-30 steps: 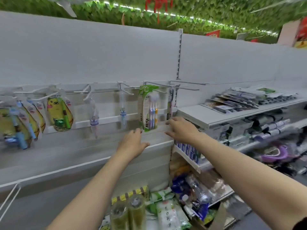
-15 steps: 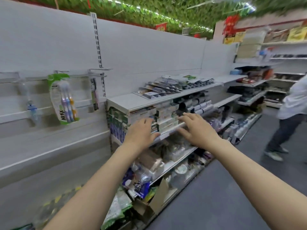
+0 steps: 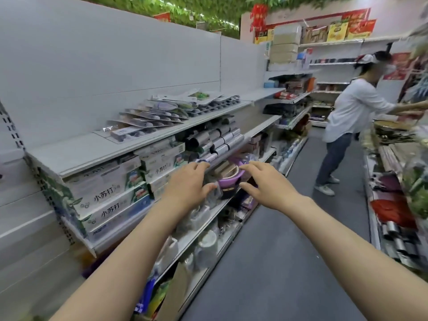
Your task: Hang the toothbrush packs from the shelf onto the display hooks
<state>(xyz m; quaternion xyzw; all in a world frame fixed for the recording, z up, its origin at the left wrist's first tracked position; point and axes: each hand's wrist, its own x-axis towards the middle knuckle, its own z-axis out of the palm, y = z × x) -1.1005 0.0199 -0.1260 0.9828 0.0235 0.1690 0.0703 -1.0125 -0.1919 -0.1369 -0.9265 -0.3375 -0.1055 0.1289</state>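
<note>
Several flat toothbrush packs [image 3: 162,112] lie overlapping in a row on the top white shelf [image 3: 76,151], up and left of both hands. My left hand [image 3: 187,184] hovers in front of the lower shelves, fingers relaxed and holding nothing. My right hand [image 3: 266,184] is beside it, about a hand's width to the right, fingers spread and empty. Both hands are below the level of the packs. The display hooks are out of view to the left.
Stacked toothpaste boxes [image 3: 108,193] fill the shelf under the packs. A purple basin [image 3: 231,177] and small goods sit between my hands. A person in a white shirt [image 3: 347,121] stands in the grey aisle [image 3: 289,262] ahead on the right. Another shelf unit [image 3: 393,216] lines the right side.
My view has swung right, away from the hooks and hung packs, which have left the frame. Both empty hands moved with it along the shelves toward the packs.
</note>
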